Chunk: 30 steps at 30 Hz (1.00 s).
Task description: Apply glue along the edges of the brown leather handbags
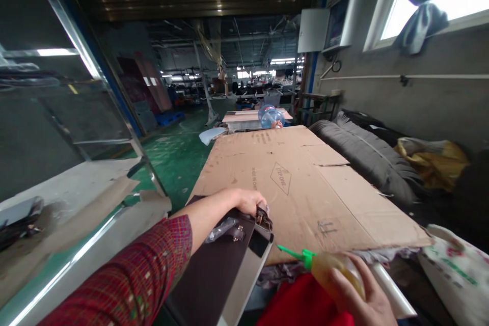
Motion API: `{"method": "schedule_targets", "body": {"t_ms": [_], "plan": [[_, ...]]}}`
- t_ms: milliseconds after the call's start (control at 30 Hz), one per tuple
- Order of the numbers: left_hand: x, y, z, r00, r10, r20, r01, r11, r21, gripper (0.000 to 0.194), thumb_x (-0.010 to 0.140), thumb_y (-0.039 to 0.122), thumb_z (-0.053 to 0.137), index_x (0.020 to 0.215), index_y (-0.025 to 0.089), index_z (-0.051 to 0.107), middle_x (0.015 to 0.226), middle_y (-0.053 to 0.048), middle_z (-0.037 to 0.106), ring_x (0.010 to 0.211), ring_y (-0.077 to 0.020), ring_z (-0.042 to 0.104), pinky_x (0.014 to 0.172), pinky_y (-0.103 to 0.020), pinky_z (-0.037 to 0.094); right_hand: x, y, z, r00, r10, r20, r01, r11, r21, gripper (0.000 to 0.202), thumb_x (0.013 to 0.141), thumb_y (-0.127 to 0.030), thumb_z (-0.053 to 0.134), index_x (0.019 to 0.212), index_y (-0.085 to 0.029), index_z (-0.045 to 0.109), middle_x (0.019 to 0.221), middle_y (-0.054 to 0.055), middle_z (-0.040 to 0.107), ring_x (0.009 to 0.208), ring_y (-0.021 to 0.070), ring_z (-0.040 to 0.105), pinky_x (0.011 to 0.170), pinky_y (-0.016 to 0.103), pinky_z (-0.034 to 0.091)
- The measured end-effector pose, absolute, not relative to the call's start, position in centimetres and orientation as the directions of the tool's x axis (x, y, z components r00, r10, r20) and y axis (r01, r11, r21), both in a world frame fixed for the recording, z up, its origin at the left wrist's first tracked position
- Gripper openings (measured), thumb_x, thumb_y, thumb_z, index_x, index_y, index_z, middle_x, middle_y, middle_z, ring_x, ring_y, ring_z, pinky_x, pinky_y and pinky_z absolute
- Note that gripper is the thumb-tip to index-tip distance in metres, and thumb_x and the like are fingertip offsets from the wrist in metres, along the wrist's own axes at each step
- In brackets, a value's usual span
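Observation:
My left hand is closed on a dark brown strap piece with metal hardware, at the far end of a dark brown bag. A handle wrapped in clear plastic lies on the bag, and a black patch shows on its pale side. At the lower right my right hand grips a squeeze bottle of yellowish liquid. Its green nozzle points left toward the bag, a short gap from its edge.
Flattened cardboard covers the table ahead. A blue water jug stands beyond it. Grey rolls lie along the right, with a white sack nearer. At left is a metal-framed rack with paper-covered shelves.

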State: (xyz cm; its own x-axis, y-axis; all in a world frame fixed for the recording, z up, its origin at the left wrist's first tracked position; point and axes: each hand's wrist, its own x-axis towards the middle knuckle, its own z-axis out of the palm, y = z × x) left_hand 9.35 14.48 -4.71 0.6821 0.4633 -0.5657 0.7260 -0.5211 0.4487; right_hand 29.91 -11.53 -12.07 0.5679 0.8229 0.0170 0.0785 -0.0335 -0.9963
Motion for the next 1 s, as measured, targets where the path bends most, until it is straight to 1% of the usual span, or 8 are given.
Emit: {"method": "schedule_targets", "body": {"t_ms": [133, 200, 333, 433, 567, 767, 900, 1000], "plan": [[8.5, 14.5, -5.8, 0.676, 0.498, -0.543, 0.736, -0.480, 0.478, 0.022, 0.064, 0.004, 0.065, 0.080, 0.018, 0.068, 0.066, 0.008, 0.062, 0.067, -0.0112, 0.055, 0.058, -0.019, 0.039, 29.1, -11.4, -12.7, 0.508, 0.857, 0.084, 0.152, 0.006, -0.988, 0.053, 0.082, -0.069, 0.074, 0.108, -0.022, 0.071, 0.095, 0.001, 0.076, 0.082, 0.0228, 0.072, 0.071, 0.021, 0.059], [8.1, 14.3, -6.3, 0.671, 0.515, -0.534, 0.742, -0.463, 0.485, 0.021, 0.064, 0.004, 0.065, 0.080, 0.018, 0.067, 0.066, 0.008, 0.061, 0.067, -0.0113, 0.055, 0.059, -0.019, 0.039, 29.3, -11.0, -13.2, 0.478, 0.862, 0.169, 0.232, 0.062, -0.971, 0.048, 0.085, -0.064, 0.075, 0.109, -0.023, 0.071, 0.098, 0.001, 0.076, 0.084, 0.0228, 0.073, 0.072, 0.021, 0.059], [7.7, 14.1, -7.0, 0.663, 0.540, -0.519, 0.748, -0.443, 0.494, 0.025, 0.064, 0.002, 0.065, 0.084, 0.018, 0.067, 0.070, 0.008, 0.063, 0.071, -0.0121, 0.057, 0.061, -0.019, 0.041, 30.5, -9.7, -13.9, 0.258, 0.883, 0.392, 0.459, 0.245, -0.854, 0.030, 0.092, -0.049, 0.073, 0.110, -0.026, 0.070, 0.098, 0.000, 0.075, 0.081, 0.0193, 0.072, 0.071, 0.020, 0.057], [7.6, 14.0, -7.0, 0.666, 0.542, -0.512, 0.744, -0.442, 0.500, 0.025, 0.064, 0.002, 0.067, 0.083, 0.018, 0.067, 0.073, 0.007, 0.064, 0.073, -0.0126, 0.059, 0.062, -0.018, 0.041, 30.8, -8.8, -14.1, 0.169, 0.860, 0.481, 0.521, 0.336, -0.784, 0.021, 0.097, -0.043, 0.069, 0.111, -0.027, 0.067, 0.101, -0.001, 0.071, 0.086, 0.0176, 0.070, 0.076, 0.020, 0.055], [7.5, 14.0, -6.9, 0.670, 0.540, -0.510, 0.741, -0.444, 0.504, 0.023, 0.064, 0.002, 0.066, 0.081, 0.018, 0.067, 0.071, 0.007, 0.063, 0.072, -0.0127, 0.058, 0.060, -0.019, 0.041, 30.5, -8.1, -14.0, 0.130, 0.862, 0.490, 0.537, 0.354, -0.765, 0.019, 0.099, -0.041, 0.068, 0.112, -0.028, 0.066, 0.105, 0.000, 0.069, 0.094, 0.0185, 0.068, 0.080, 0.022, 0.053], [7.5, 13.9, -6.8, 0.676, 0.517, -0.525, 0.736, -0.448, 0.507, 0.024, 0.063, 0.001, 0.063, 0.079, 0.018, 0.067, 0.069, 0.007, 0.063, 0.071, -0.0134, 0.059, 0.060, -0.019, 0.041, 30.8, -8.3, -13.3, -0.048, 0.882, 0.469, 0.508, 0.426, -0.749, 0.016, 0.101, -0.038, 0.066, 0.112, -0.027, 0.063, 0.102, -0.001, 0.068, 0.087, 0.0164, 0.067, 0.075, 0.022, 0.052], [7.6, 13.8, -6.7, 0.671, 0.530, -0.519, 0.741, -0.452, 0.496, 0.025, 0.063, 0.002, 0.064, 0.081, 0.018, 0.068, 0.070, 0.007, 0.063, 0.070, -0.0134, 0.058, 0.060, -0.020, 0.041, 31.0, -8.0, -13.2, 0.000, 0.844, 0.537, 0.546, 0.449, -0.707, 0.016, 0.101, -0.036, 0.066, 0.115, -0.027, 0.063, 0.110, 0.001, 0.067, 0.099, 0.0174, 0.067, 0.084, 0.021, 0.052], [7.6, 13.7, -6.6, 0.667, 0.538, -0.516, 0.744, -0.451, 0.493, 0.025, 0.062, 0.002, 0.065, 0.081, 0.019, 0.068, 0.070, 0.007, 0.063, 0.070, -0.0134, 0.057, 0.062, -0.021, 0.042, 31.0, -7.8, -13.1, -0.025, 0.847, 0.531, 0.552, 0.455, -0.699, 0.014, 0.102, -0.035, 0.065, 0.113, -0.027, 0.063, 0.108, 0.000, 0.067, 0.096, 0.0160, 0.068, 0.082, 0.020, 0.052]]}}
